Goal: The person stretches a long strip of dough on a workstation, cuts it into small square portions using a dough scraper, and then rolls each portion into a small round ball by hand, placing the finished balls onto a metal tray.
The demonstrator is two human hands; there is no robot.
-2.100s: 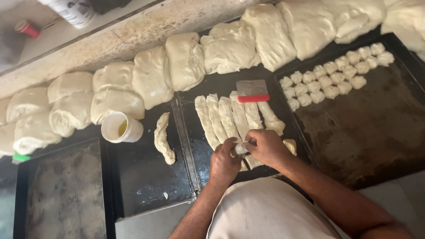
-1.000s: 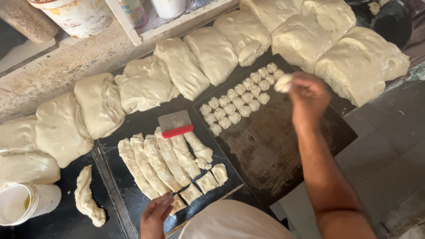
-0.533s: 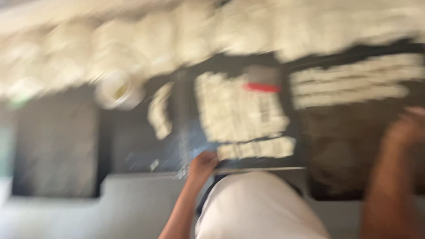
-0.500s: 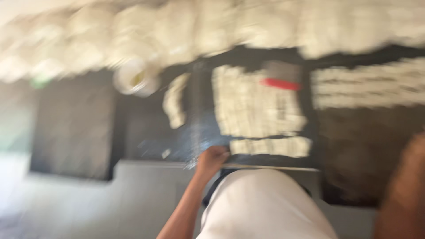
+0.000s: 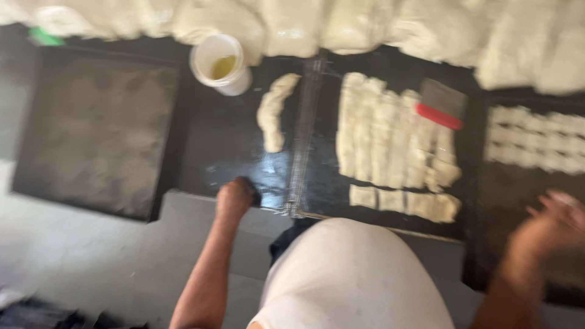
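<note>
At lower centre my left hand (image 5: 236,196), fingers curled, grips the tray (image 5: 244,155) edge; my right hand (image 5: 548,222) blurs, fingers spread, at lower right.

The left hand (image 5: 236,196) is seen at lower centre-left, pressed on the near edge of a shiny black metal tray (image 5: 213,149). The right hand (image 5: 551,222), blurred, is raised at the right edge over a dark tray. Pale dough strips (image 5: 390,137) and cut dough squares (image 5: 402,201) lie at centre right, a red-handled scraper (image 5: 440,106) above them. A white cup of yellow oil (image 5: 220,63) stands at upper left beside a lone dough roll (image 5: 273,109).
</note>
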